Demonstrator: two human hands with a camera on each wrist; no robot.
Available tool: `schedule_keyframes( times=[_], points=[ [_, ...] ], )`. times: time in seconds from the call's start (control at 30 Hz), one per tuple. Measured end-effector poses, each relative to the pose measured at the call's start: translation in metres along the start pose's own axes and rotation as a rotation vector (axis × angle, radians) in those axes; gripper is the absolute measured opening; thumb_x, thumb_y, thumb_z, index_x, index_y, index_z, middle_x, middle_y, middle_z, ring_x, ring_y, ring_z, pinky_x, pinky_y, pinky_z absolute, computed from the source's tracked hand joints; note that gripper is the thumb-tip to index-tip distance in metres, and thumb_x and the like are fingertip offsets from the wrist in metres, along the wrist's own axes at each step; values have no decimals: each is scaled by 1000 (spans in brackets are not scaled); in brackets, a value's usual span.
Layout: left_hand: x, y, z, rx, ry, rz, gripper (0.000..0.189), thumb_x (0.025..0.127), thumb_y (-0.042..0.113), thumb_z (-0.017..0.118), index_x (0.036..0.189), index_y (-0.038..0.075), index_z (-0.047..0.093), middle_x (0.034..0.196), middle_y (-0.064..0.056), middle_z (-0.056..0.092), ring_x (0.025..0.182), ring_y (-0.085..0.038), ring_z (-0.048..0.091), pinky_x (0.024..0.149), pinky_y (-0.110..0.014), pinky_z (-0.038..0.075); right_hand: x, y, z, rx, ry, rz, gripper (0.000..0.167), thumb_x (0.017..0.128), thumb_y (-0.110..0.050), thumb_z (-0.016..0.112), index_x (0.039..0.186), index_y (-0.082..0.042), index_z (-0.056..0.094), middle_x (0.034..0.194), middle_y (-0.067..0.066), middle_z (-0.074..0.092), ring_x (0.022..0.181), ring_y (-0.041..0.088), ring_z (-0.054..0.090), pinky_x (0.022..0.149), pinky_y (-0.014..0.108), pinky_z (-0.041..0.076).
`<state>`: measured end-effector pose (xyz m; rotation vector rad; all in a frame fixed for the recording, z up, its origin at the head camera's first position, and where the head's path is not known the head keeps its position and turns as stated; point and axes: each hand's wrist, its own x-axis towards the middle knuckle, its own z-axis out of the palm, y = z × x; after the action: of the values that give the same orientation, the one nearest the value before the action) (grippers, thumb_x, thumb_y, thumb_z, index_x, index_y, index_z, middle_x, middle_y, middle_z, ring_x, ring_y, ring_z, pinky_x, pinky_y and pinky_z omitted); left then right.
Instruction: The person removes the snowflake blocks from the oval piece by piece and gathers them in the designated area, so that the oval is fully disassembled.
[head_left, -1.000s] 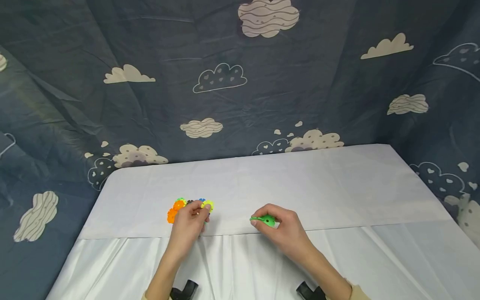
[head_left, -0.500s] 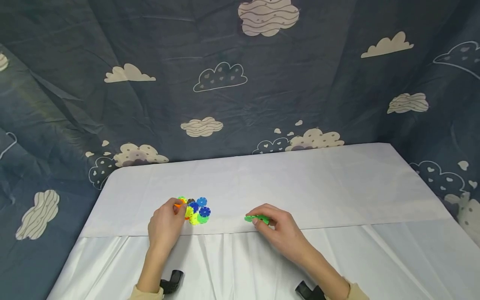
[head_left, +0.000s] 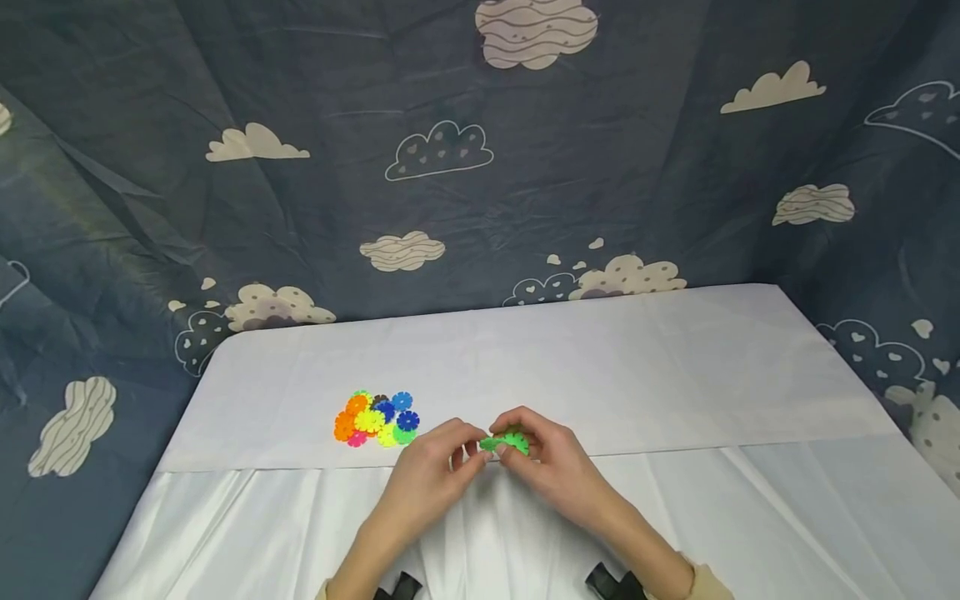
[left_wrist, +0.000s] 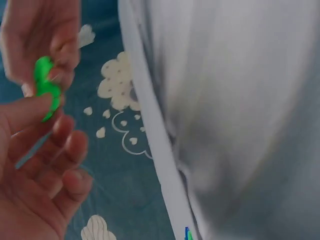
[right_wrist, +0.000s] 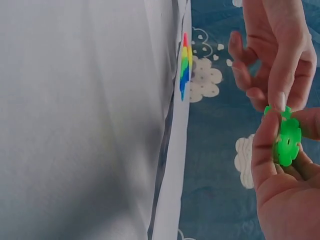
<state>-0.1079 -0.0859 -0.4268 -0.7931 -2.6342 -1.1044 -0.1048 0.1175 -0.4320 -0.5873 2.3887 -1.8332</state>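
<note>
Two green notched plastic discs (head_left: 514,442), flower-shaped and seemingly joined edge to edge, are held between my hands above the table's front fold. My right hand (head_left: 558,458) pinches the larger visible disc between thumb and fingers, with a small hole showing in it in the right wrist view. From the left, my left hand (head_left: 431,471) pinches the other end with thumb and forefinger; its remaining fingers are loosely bent in the left wrist view. Fingers cover part of both discs. To the left lies a pile of similar discs (head_left: 370,421) in orange, yellow, blue, green and pink.
A white cloth (head_left: 600,367) covers the table and hangs over its front edge in folds. Behind and at both sides hangs a dark blue curtain (head_left: 315,217) with cloud prints. Black wrist mounts (head_left: 615,583) show at the bottom.
My left hand has left the pile and moved right to the green discs; the yellow disc it held earlier now lies on the pile. My right hand has shifted slightly left.
</note>
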Motion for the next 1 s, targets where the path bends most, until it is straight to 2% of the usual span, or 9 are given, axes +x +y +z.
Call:
schedule_keyframes(
  times=[0.13,0.23,0.33,0.47,0.6,0.77,1.0],
  points=[
    [-1,0,5,5,72,80,8,87,12,76,92,18,72,80,16,55,63,-9,51,53,-16,40,-1,0,2,54,-22,-9,17,94,-10,67,110,-13,62,99,4,66,83,25,67,74,29,54],
    [0,-2,3,14,119,120,9,86,10,77,90,17,74,83,16,57,64,-3,51,54,-15,41,-1,0,2,97,-25,11,18,93,-10,67,110,-12,63,100,7,65,86,29,67,74,29,55],
    [1,-4,0,14,145,148,11,84,9,79,90,17,76,84,15,58,66,-1,51,56,-14,43,0,0,0,98,-20,38,19,93,-14,69,112,-13,65,100,7,65,85,29,66,72,29,55],
    [2,-7,-3,10,140,160,13,83,8,80,90,18,76,86,14,58,66,-1,52,57,-14,45,1,1,-3,105,-37,48,22,94,-18,69,115,-11,66,95,11,65,78,31,64,70,32,54],
    [1,-8,-7,-3,94,133,15,83,10,80,92,20,74,88,16,58,68,-2,52,57,-19,47,2,3,-5,153,-69,33,20,95,-16,67,112,-5,65,85,18,65,70,32,62,67,36,53],
    [0,-8,-6,-34,39,129,15,85,13,78,95,23,73,91,18,58,69,-2,51,57,-18,45,2,2,-4,200,-76,28,15,93,-10,68,106,-2,64,82,12,62,67,24,61,62,34,53],
    [0,-8,-3,50,126,205,16,83,9,80,88,22,72,90,12,55,62,-1,48,52,-10,37,1,-1,0,242,-71,64,16,94,-8,67,105,1,62,82,12,60,64,17,57,59,31,50]
  ],
)
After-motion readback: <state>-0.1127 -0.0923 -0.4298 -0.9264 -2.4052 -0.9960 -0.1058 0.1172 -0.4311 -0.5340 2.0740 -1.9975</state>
